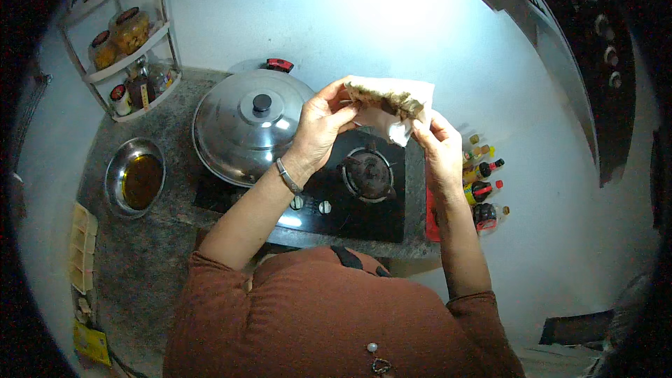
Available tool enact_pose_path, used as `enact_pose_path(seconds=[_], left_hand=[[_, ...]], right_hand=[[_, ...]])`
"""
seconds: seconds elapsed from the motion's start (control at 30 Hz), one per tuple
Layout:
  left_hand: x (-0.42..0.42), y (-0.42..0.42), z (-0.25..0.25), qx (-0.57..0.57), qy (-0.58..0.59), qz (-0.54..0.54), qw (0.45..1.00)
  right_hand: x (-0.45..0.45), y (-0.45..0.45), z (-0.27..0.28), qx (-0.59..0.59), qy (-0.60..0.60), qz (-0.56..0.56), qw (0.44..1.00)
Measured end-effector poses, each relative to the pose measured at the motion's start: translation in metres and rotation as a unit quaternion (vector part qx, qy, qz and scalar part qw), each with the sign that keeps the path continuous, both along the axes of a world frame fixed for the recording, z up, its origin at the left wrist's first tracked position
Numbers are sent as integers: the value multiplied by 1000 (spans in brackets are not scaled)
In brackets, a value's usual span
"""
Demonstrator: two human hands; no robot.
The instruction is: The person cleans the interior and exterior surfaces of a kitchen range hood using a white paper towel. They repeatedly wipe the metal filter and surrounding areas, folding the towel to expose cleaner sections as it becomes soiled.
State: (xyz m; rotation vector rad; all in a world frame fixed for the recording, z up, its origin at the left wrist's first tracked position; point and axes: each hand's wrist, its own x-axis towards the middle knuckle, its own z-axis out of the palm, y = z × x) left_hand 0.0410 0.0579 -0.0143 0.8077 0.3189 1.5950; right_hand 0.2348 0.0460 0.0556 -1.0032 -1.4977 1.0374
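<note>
A white cloth or paper towel (391,95), smeared with dark brown grime, is held up over the back of the black glass gas hob (367,223). My left hand (325,121) pinches its left end between thumb and fingers. At its lower right, my right hand (438,139) grips the other end. Below the two hands lies a round burner (368,173) with a pan support. To the left, a large wok or pan sits on the hob under a domed metal lid (247,131) with a black knob (262,103); my left forearm passes in front of its edge.
A steel bowl of dark oily liquid (142,181) stands on the grey counter (181,189) at left. Behind it rises a corner shelf (126,65) with jars. Several sauce bottles (480,170) line the right side by a red tray (432,215). A range hood (556,63) hangs at upper right.
</note>
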Motion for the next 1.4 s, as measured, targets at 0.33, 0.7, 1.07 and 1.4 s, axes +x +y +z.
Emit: enact_pose_path(seconds=[0.33, 0.7, 1.07, 1.4], left_hand=[[6, -19, -13, 102, 140, 33, 984], [20, -30, -30, -101, 203, -40, 973], [6, -29, -20, 22, 208, -96, 973], [6, -30, -20, 17, 256, -173, 951]], right_hand=[[21, 4, -12, 57, 20, -48, 997], [24, -6, -15, 10, 111, -36, 993], [24, -2, -16, -35, 146, -46, 988], [22, 1, -18, -22, 119, -81, 989]])
